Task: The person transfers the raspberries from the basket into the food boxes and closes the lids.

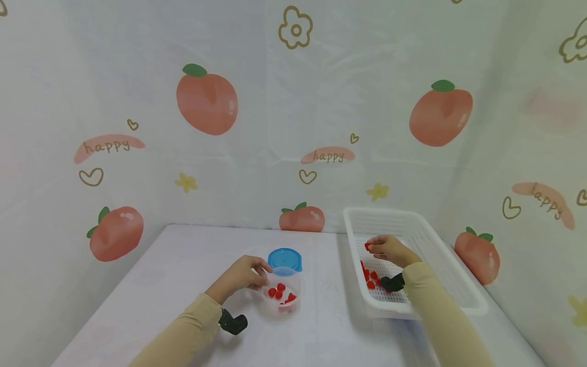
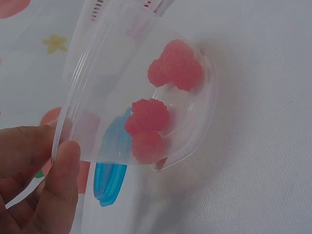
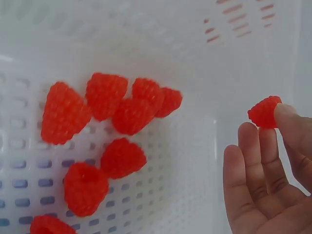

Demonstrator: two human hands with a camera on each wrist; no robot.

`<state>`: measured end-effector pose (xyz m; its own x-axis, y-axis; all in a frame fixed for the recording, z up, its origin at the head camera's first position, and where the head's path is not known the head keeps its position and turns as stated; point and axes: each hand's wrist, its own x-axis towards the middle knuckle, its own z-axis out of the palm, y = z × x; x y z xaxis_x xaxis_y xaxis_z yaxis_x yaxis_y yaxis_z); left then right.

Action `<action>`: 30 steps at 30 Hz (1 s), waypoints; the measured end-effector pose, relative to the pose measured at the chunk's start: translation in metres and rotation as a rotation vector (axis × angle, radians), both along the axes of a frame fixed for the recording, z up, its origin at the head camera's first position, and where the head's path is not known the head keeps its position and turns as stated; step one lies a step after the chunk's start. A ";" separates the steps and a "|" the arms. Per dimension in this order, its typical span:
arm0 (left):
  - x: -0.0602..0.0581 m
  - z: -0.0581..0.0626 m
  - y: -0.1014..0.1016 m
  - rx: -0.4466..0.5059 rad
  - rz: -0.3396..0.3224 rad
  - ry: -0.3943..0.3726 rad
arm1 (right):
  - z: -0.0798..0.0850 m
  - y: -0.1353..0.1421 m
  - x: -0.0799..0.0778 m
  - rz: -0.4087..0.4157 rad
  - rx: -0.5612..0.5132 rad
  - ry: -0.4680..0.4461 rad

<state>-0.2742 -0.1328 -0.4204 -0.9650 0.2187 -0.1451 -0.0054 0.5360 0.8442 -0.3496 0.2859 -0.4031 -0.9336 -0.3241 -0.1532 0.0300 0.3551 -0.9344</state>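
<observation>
Between thumb and fingers, my left hand pinches the rim of a clear plastic tub standing on the table. Several red raspberries lie in the bottom of the tub and show through its wall. My right hand is over the white perforated basket, pinching one raspberry between thumb and fingertips. Below it, more raspberries are scattered on the basket floor, mostly along its left side in the head view.
A blue lid lies just behind the tub. The white table stretches between tub and basket. Behind it hangs a pale curtain printed with fruit and flowers. The basket's raised walls surround the right hand's berries.
</observation>
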 end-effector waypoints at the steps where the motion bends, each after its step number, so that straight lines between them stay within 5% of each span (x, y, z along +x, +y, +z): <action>1: 0.000 0.000 0.000 0.001 -0.002 0.000 | 0.001 0.000 0.000 0.004 -0.009 0.004; 17: 0.001 0.001 0.001 -0.019 0.017 0.001 | 0.031 -0.018 0.012 -0.025 -0.194 0.086; 30: 0.002 0.003 0.000 -0.010 0.012 0.002 | 0.064 -0.047 0.033 -0.054 -0.463 0.116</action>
<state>-0.2726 -0.1326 -0.4179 -0.9678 0.2055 -0.1456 -0.0107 0.5442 0.8389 -0.3169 0.2392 -0.3394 -0.9533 -0.2843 0.1017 -0.0765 -0.0985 -0.9922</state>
